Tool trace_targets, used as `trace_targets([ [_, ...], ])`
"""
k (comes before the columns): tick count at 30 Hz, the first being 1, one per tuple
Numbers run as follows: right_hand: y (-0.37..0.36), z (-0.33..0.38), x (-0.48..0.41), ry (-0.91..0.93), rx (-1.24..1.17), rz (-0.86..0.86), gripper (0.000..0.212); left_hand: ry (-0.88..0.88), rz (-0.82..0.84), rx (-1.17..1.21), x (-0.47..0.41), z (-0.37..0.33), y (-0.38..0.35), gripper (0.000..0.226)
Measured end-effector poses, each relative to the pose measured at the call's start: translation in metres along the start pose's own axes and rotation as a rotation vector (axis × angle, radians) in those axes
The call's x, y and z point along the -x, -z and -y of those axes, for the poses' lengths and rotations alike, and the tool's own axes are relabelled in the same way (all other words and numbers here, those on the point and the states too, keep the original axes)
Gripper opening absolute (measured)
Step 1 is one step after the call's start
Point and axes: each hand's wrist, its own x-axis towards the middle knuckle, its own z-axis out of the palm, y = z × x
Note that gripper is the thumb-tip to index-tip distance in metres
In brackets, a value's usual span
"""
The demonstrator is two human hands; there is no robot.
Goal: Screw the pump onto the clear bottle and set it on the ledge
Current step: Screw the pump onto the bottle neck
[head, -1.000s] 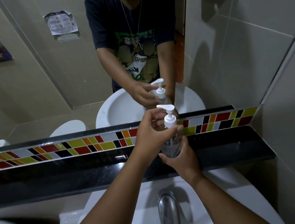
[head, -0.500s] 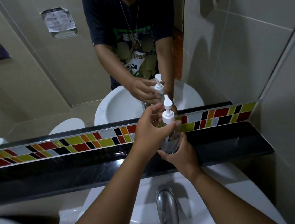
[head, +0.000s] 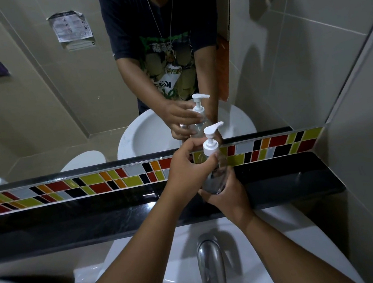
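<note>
I hold a clear bottle upright above the black ledge, in front of the mirror. My right hand cups the bottle's base from below. A white pump sits on the bottle's neck, its nozzle pointing right. My left hand curls around the pump's collar and the bottle's shoulder, fingers closed on it. The bottle's lower part is partly hidden by both hands.
A mirror above a band of coloured tiles reflects the person, the hands and the bottle. Below the ledge is a white washbasin with a chrome tap. A tiled wall closes the right side.
The pump nozzle has turned: it pointed left, then away from me, and points right now. Both hands stay on the bottle at about the same spot.
</note>
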Motion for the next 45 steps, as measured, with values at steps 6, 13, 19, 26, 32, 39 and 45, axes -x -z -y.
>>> trace_targets([
  [6,0.002,0.006,0.001,0.032,-0.018,0.009,0.084,0.018,0.019,0.023,-0.002,-0.014,-0.006,0.075],
  [13,0.001,0.003,0.001,0.007,-0.02,-0.011,0.075,-0.034,-0.078,0.023,-0.006,-0.008,-0.001,0.037],
  [19,0.001,0.001,0.001,0.024,-0.026,-0.013,0.078,0.018,0.147,0.011,-0.009,-0.009,0.009,0.062],
  [26,0.0,0.001,0.001,0.01,-0.02,-0.009,0.076,0.007,-0.11,-0.056,-0.006,-0.007,-0.008,0.04],
  [32,-0.001,0.0,0.001,0.042,-0.023,-0.027,0.072,0.069,0.127,0.044,-0.01,0.001,0.01,0.03],
  [39,0.001,0.002,0.001,-0.008,-0.088,0.04,0.074,0.092,-0.138,0.053,-0.004,-0.01,-0.017,0.048],
  [45,0.0,0.004,0.002,0.005,-0.053,-0.006,0.073,0.074,-0.066,0.029,-0.007,-0.004,-0.005,0.026],
])
